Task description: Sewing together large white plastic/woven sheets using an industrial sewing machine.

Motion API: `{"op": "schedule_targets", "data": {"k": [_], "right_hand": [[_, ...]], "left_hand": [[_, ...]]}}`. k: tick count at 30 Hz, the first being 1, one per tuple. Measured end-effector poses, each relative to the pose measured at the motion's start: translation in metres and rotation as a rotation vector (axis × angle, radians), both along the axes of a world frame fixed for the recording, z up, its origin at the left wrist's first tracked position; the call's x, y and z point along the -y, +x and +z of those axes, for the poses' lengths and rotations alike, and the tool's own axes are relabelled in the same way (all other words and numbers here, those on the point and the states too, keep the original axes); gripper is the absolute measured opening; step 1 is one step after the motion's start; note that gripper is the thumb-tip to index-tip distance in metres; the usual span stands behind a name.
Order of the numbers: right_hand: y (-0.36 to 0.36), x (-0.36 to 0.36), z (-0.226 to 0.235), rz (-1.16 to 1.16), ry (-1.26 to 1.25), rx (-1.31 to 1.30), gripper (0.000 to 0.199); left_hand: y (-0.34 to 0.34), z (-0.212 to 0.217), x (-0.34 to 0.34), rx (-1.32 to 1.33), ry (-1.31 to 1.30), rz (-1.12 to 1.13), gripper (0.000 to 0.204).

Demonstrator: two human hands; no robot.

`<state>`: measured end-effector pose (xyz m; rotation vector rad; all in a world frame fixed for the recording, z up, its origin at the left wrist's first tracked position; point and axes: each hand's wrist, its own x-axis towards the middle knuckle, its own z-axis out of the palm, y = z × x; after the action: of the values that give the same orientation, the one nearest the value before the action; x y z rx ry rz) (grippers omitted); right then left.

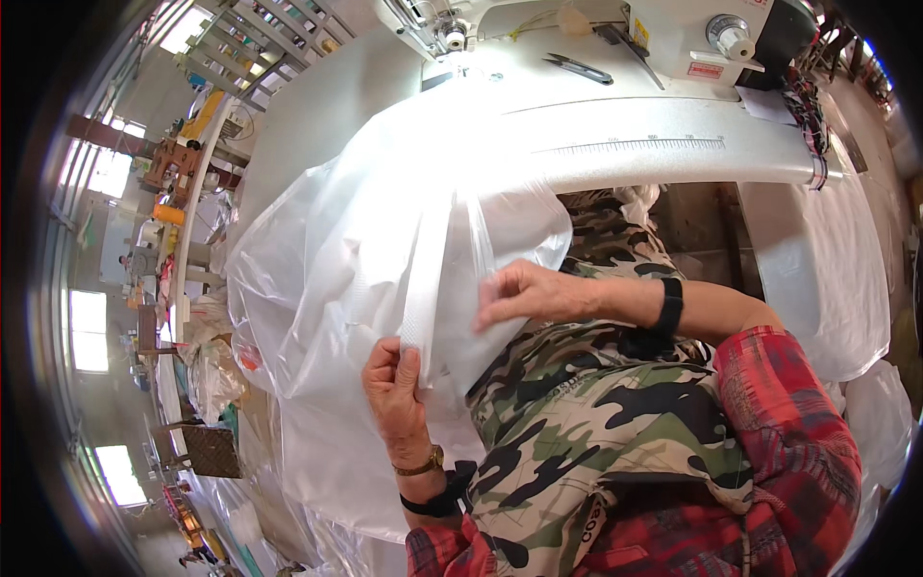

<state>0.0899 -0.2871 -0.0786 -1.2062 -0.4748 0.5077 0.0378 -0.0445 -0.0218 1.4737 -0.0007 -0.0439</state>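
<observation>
A large sheet of clear plastic film hangs from the white sewing table down over my lap. A white woven strip runs down its folded edge. My left hand pinches the lower end of that strip and the film between thumb and fingers. My right hand lies flat on the film's edge just to the right of the strip, fingers pressed on it. Both wrists wear black bands, the left also a gold watch. Camouflage trousers show below the film.
A white industrial sewing machine stands at the top, with thread snips on its bed. The white table edge with a printed ruler curves across. More plastic film piles at the right. Workshop stairs and windows lie at the left.
</observation>
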Motion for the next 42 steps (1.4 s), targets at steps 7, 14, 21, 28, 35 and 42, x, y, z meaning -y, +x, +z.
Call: {"op": "schedule_targets", "data": {"k": [7,14,21,28,35,42], "right_hand": [[-0.045,0.005,0.054,-0.084,-0.259,0.083,0.023],[-0.063,-0.005,0.059,-0.013,-0.537,0.383,0.023],[-0.064,-0.020,0.049,-0.065,-0.594,0.497,0.022],[-0.058,-0.002,0.032,-0.102,-0.546,0.536,0.021],[-0.001,0.052,-0.057,-1.225,-0.403,0.217,0.029],[-0.019,0.049,-0.041,-0.624,-0.426,0.257,0.026]], "left_hand": [[0.003,0.019,0.042,0.047,0.321,-0.073,0.006],[0.001,0.002,0.050,0.192,0.442,-0.235,0.012],[0.006,-0.010,0.050,0.030,0.253,-0.220,0.017],[0.014,-0.020,0.043,-0.035,0.274,-0.147,0.013],[0.026,0.023,0.019,0.280,0.558,0.085,0.008],[0.014,0.037,0.051,0.643,0.932,-0.044,0.004]]}}
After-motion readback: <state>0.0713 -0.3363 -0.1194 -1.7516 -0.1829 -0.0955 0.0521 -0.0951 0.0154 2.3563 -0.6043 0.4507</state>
